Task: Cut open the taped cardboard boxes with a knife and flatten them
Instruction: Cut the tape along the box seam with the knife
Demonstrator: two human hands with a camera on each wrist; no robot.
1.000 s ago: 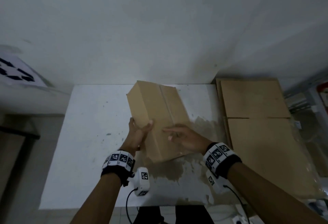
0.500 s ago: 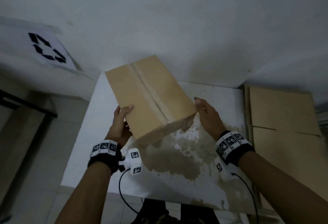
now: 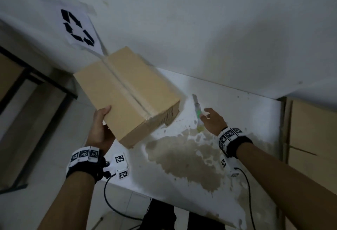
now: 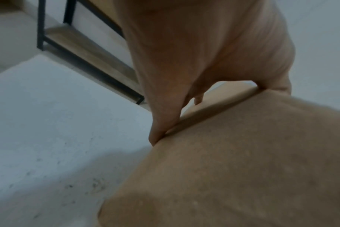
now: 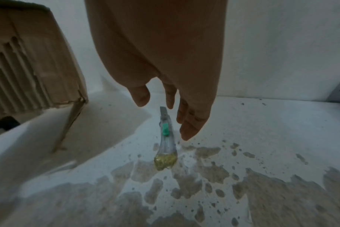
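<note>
White table (image 3: pixel 237 106), paint worn through in brown patches, stood against a white wall. Taped cardboard box (image 3: pixel 127 91) was off the surface at the table's left end, tilted, tape seam up and uncut; what it contained could not be seen. My left hand (image 3: pixel 101 126) gripped its near corner, thumb on top, fingers underneath. Utility knife (image 5: pixel 166 135) lay flat on the table to the right of the box, blade pointing toward the wall, green slider midway along the handle. My right hand (image 5: pixel 165 73) hovered just above it, fingers spread and loose, holding nothing. Judgement: pick up by the handle behind the slider, clear of the blade, and set the box down flat before cutting. Flattened cardboard (image 3: pixel 310 129) lay beyond the table's right edge; a recycling sign (image 3: pixel 77 27) hung on the wall.
</note>
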